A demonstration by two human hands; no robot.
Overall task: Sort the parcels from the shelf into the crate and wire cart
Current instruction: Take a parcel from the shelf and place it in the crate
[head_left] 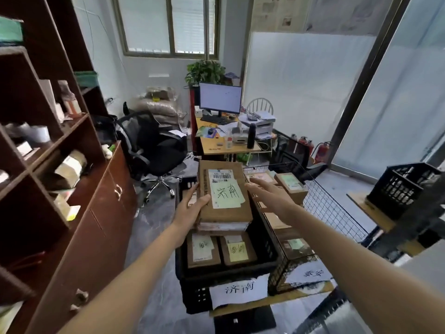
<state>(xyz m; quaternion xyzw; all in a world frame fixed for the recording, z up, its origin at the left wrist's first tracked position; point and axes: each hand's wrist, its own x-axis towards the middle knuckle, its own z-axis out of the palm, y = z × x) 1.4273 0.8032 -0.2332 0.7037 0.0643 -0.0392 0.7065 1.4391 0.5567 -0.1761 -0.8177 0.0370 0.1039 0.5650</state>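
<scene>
Head view: my left hand (192, 203) grips a parcel (225, 189) above the crate (265, 247); right hand (262, 191) open, empty. Next, lower it in.

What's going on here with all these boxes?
A person is sorting parcels. The left hand grips a brown parcel with a green handwritten note, holding it above a black crate that already has labelled parcels in it. The right hand is open beside the parcel, not holding anything. A wire cart to the right holds more boxes.
</scene>
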